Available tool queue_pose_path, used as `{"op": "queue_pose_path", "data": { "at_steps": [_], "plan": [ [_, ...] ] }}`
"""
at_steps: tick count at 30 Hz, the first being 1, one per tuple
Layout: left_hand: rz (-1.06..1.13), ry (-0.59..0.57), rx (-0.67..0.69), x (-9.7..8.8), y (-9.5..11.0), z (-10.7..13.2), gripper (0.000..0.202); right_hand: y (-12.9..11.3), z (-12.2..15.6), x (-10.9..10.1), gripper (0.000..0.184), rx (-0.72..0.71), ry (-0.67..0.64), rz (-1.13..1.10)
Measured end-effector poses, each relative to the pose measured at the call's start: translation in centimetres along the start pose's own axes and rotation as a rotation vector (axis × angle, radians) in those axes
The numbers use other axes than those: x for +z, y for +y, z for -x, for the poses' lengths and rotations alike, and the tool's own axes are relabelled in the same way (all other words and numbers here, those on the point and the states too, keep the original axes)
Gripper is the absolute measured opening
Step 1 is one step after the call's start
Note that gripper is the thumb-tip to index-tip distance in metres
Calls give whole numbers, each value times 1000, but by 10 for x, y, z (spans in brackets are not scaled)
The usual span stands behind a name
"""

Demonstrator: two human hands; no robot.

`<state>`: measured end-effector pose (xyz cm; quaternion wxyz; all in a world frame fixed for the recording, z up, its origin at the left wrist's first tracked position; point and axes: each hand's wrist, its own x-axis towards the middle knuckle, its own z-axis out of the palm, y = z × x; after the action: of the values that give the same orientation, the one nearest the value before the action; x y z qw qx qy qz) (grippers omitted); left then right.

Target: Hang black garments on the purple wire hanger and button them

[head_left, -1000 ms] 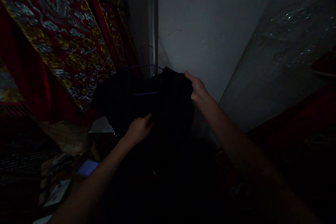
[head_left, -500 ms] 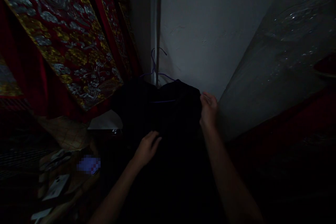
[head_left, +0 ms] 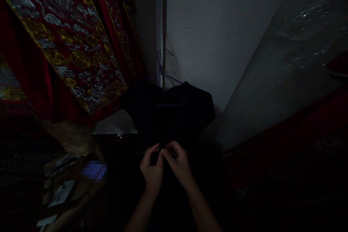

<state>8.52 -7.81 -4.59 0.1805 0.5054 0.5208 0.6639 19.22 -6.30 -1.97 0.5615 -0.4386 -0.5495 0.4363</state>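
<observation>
A black short-sleeved garment point(head_left: 190, 107) hangs from a thin purple wire hanger point(head_left: 160, 74) against the wall. At the garment's front, below the V of its neck opening, my left hand point(head_left: 152, 168) pinches the dark cloth between thumb and fingers. Right beside it, my right hand point(head_left: 176, 161) pinches the cloth too, its thumb tip close to the left thumb. Whether a button or another fastening lies between the fingertips is too dark to make out. The lower part of the garment fades into shadow.
Red cloth with silver and gold embroidery point(head_left: 81, 43) hangs at the left. A clear plastic sheet point(head_left: 293, 50) covers something at the right. A white phone point(head_left: 62, 192) and a blurred blue item point(head_left: 94, 170) lie at lower left. A narrow vertical pipe point(head_left: 162, 14) runs down the wall.
My right hand has left the garment's right sleeve and come down to the front middle. My left hand has shifted slightly and lower, and both hands now meet at the cloth.
</observation>
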Motion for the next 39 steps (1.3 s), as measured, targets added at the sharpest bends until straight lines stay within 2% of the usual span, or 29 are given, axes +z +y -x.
{"op": "queue_pose_path", "data": {
  "at_steps": [3, 7, 13, 16, 20, 26, 32, 36, 39],
  "plan": [
    [-6, -1, 51, -5, 8, 1, 13, -6, 9, 3, 22, -8, 17, 4],
    [25, -36, 52, -5, 13, 5, 16, -6, 15, 10, 21, -6, 37, -2],
    [116, 37, 64, 7, 1, 11, 32, -1, 12, 8, 21, -2, 95, 61],
    [175, 43, 16, 11, -4, 11, 33, -2, 10, 1, 23, -35, 66, 100],
    [201, 28, -22, 11, -5, 8, 22, -7, 7, -7, 23, -68, 9, 126],
    [179, 56, 23, 10, -8, 9, 28, -9, 6, -6, 25, -1, 11, 123],
    [152, 8, 83, 14, -6, 12, 22, -9, 6, -8, 26, -34, 10, 176],
    [173, 10, 17, 16, -5, 14, 23, -9, 5, -14, 26, -35, -31, 217],
    [159, -63, -9, 15, -6, 14, 13, -9, 4, -20, 29, -16, -74, 251]
  ]
}}
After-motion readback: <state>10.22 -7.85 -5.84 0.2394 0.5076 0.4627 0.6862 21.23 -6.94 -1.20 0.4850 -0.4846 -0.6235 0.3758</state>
